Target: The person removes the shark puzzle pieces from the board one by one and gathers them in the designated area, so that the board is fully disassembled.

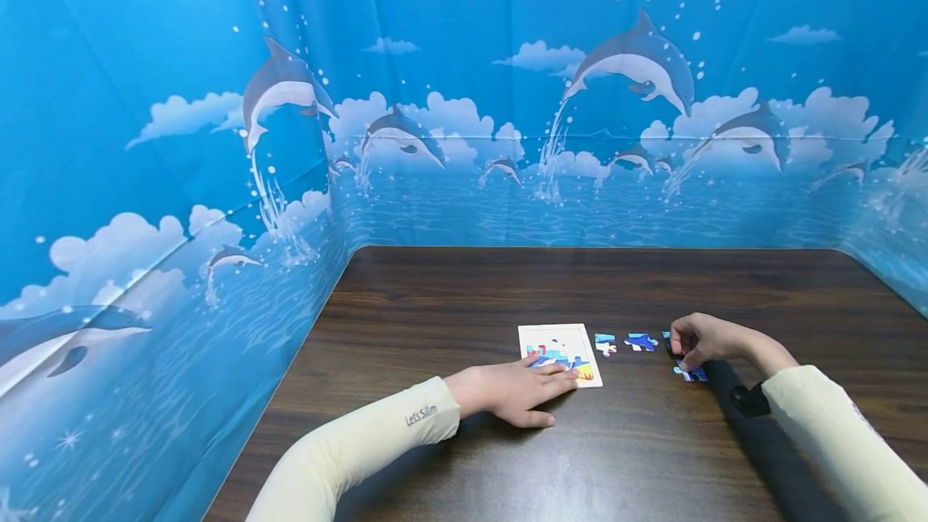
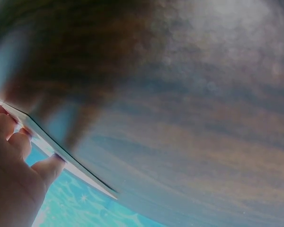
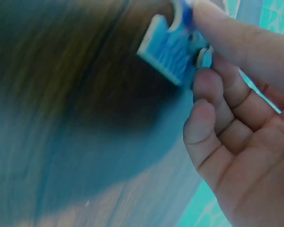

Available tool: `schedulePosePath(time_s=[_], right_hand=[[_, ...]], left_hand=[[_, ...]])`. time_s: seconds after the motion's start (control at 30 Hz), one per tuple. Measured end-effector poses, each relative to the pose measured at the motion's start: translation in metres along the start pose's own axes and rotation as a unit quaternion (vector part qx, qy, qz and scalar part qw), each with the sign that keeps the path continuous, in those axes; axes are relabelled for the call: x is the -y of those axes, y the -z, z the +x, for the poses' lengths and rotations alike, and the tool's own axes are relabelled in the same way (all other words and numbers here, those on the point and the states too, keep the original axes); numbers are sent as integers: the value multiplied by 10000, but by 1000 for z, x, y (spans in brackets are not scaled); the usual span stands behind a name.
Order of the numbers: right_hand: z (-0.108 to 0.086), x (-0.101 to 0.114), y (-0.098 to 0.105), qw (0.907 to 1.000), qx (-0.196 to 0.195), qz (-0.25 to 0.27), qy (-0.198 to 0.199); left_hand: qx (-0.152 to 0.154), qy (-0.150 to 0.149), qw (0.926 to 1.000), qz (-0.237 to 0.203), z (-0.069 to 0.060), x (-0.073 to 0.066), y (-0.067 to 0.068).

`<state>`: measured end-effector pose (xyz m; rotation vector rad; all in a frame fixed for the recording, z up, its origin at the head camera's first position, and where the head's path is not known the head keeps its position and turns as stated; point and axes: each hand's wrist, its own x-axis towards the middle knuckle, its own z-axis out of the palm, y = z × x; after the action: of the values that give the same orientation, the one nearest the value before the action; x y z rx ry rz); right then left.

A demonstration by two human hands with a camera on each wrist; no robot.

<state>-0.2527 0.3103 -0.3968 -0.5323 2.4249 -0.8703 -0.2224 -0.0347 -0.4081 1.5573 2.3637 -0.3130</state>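
A white-framed puzzle board (image 1: 565,333) lies on the table with some colourful pieces in its lower part. My left hand (image 1: 518,395) rests across the board's lower left edge, fingers spread and straight; in the left wrist view its fingertips touch the board (image 2: 85,174). To the right of the board, my right hand (image 1: 714,341) pinches a blue puzzle piece (image 3: 168,49) between thumb and fingers, seen in the right wrist view. Another blue piece (image 1: 694,374) lies just below that hand.
Between the board and my right hand lie two loose pieces, one light blue and white (image 1: 605,344) and one dark blue (image 1: 641,342). A dolphin-print curtain (image 1: 464,208) stands around the dark wooden table (image 1: 464,288).
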Motion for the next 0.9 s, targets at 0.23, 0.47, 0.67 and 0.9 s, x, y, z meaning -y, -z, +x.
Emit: schedulePosePath(time_s=[0.23,0.47,0.67,0.9], right_hand=[[15,20,-1,9998,-29,-165,119],[43,51,-14,9987,115,-382,322],[64,69,-24,9953,302,-480,785],[84,89,-37,9908,105,-789,1093]], left_hand=[[49,28,10000,7,0,0,2],[-22,2,9997,234,1,0,-1],[-59,-35,9994,327,0,-1,-1],[-20,-76,9994,351,-1,-2,1]])
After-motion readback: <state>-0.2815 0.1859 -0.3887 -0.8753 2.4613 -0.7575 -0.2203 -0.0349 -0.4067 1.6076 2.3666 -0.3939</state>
